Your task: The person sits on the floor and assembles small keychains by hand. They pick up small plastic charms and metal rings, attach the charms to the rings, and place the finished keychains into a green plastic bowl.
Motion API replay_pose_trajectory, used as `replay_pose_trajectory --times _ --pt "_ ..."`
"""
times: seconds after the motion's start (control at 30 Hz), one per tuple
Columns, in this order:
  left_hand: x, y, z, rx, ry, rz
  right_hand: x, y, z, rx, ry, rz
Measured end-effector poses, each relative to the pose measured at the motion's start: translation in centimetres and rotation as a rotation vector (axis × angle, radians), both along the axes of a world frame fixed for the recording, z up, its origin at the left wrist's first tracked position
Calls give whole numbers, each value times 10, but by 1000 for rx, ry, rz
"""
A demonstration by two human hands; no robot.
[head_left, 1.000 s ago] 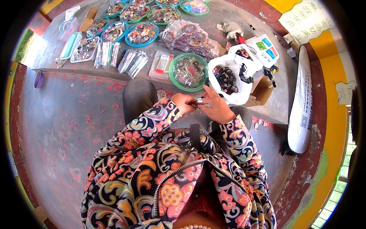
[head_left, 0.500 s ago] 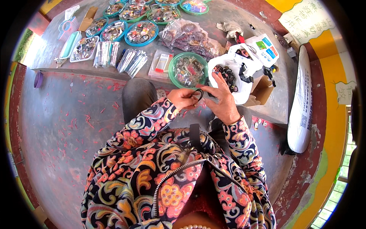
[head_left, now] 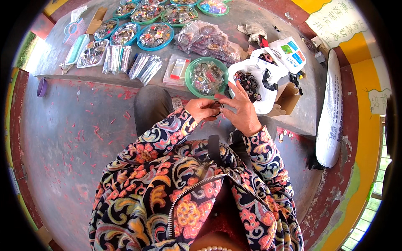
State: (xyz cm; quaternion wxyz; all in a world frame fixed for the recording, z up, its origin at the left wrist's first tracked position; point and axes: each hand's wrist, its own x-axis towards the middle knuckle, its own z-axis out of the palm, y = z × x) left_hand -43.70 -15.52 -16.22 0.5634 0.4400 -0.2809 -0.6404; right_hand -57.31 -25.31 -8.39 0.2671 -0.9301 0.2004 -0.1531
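Between my two hands is a small black hair tie [head_left: 217, 107], partly covered by fingers. My left hand [head_left: 200, 109] pinches it with the fingertips. The thumb and index finger of my right hand [head_left: 245, 115] meet the other side of the loop, while its other fingers stretch upward. Just beyond the hands stands a green basin [head_left: 188, 88] with bagged small items [head_left: 207, 78] in it. A white plastic bag [head_left: 264, 104] lies open behind my right hand, with a heap of black hair ties [head_left: 250, 83] inside.
A raised concrete ledge [head_left: 113, 80] runs across in front of my knees. On it are blue basins [head_left: 169, 41] of packets, bundles of slim packages [head_left: 145, 67], clear bags [head_left: 205, 37] and a cardboard box [head_left: 289, 100]. A long white wrapped panel [head_left: 328, 121] leans at the right.
The black loop, held up and open earlier, now sits lower and closer between my fingertips. My right hand has shifted slightly left, its thumb and index finger closing in on the loop.
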Motion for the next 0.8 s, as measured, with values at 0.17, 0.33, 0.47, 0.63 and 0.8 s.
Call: replay_pose_trajectory --times 0.17,0.33,0.47,0.63,0.8 --pt "-4 1 8 -13 29 -22 -1 -3 -2 -8 64 58" --pt "-8 2 10 -60 131 -18 -4 -9 -6 70 138 88" --pt "-14 2 2 -67 154 48 -3 -11 -4 138 125 128" --pt "-19 0 6 -22 110 144 -4 -7 -16 34 15 29" --pt "-20 -1 5 -87 80 290 4 10 -18 10 -127 -109"
